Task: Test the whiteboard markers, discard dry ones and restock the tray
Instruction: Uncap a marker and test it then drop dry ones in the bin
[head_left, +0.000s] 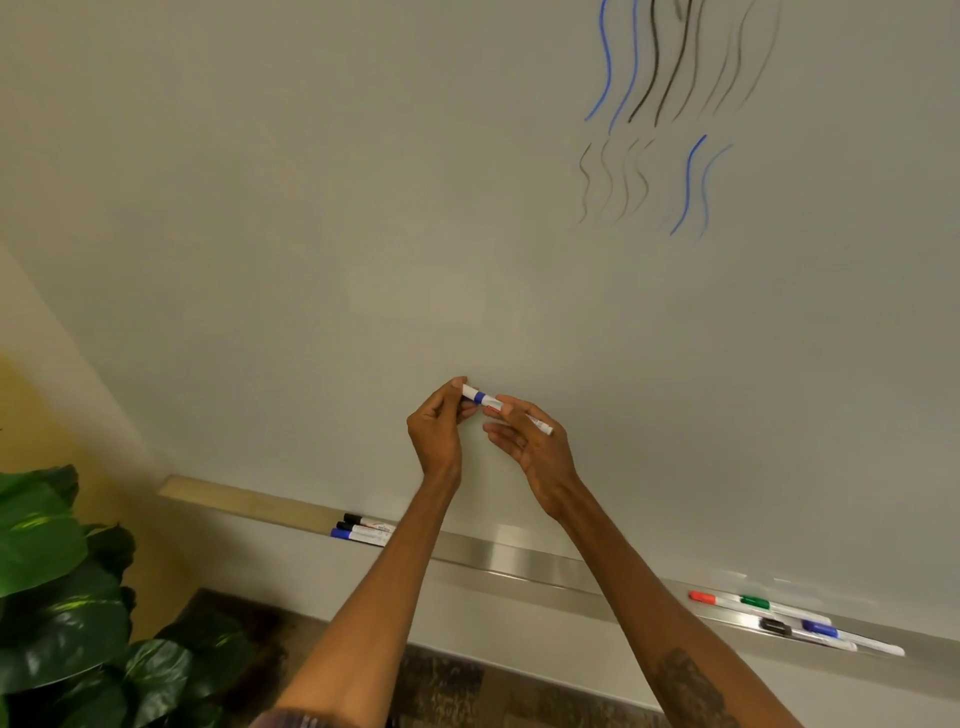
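head view: left hand (436, 431) and right hand (535, 447) pinch a white, blue-banded marker (480, 398) above the tray (519, 558). its reddish print is unreadable.

Dim, warm light; glare on the metal tray (519, 558); wide-angle bowing; soft edges

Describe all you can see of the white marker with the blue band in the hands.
Slim white plastic marker, blue band near its left end, reddish print on the barrel. It tilts, left end higher, before the glossy whiteboard. The left hand pinches that end; the right hand holds the barrel.
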